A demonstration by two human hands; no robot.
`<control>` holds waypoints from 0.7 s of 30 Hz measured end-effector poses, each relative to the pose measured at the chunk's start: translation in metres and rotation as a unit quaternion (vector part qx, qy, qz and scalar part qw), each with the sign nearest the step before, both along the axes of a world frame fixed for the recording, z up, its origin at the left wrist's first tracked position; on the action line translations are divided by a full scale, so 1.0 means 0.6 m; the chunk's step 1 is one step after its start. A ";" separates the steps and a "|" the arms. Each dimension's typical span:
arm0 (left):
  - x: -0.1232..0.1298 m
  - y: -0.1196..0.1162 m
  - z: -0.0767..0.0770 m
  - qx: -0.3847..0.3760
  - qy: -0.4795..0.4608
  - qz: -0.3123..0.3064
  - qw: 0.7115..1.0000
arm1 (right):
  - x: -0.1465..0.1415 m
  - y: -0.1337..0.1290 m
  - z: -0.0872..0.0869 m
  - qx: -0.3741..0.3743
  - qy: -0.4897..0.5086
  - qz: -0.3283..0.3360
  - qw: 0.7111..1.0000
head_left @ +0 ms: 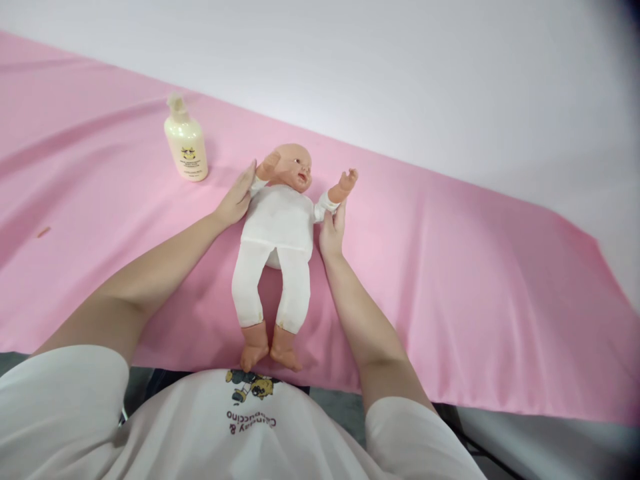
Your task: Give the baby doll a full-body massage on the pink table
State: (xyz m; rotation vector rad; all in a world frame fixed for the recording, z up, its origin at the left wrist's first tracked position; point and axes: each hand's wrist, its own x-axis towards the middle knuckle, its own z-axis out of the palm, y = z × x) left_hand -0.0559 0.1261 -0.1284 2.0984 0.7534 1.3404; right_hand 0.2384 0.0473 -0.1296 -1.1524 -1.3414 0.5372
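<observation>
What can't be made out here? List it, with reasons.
In the head view:
Doll: its back, hidden by its own body.
Right hand: some fingers, hidden behind the doll's sleeve.
Bottle: its smallest print, too small to read.
Brownish scrap: too small to identify.
Pink cloth: left end, cut off by the picture's edge.

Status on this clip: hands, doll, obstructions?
Left hand and right hand touching doll, one each side. Doll on its back. Bottle left, out of the way.
</observation>
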 end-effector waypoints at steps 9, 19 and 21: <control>-0.005 0.009 -0.005 -0.079 0.063 0.110 0.989 | 0.015 0.020 -0.032 -0.103 -0.115 -0.001 0.988; -0.004 -0.001 0.015 -0.125 0.179 0.186 0.958 | 0.017 0.010 -0.015 -0.145 -0.112 -0.025 0.983; -0.005 -0.002 0.015 -0.143 0.150 0.174 0.963 | 0.017 0.008 -0.013 -0.158 -0.097 -0.026 0.982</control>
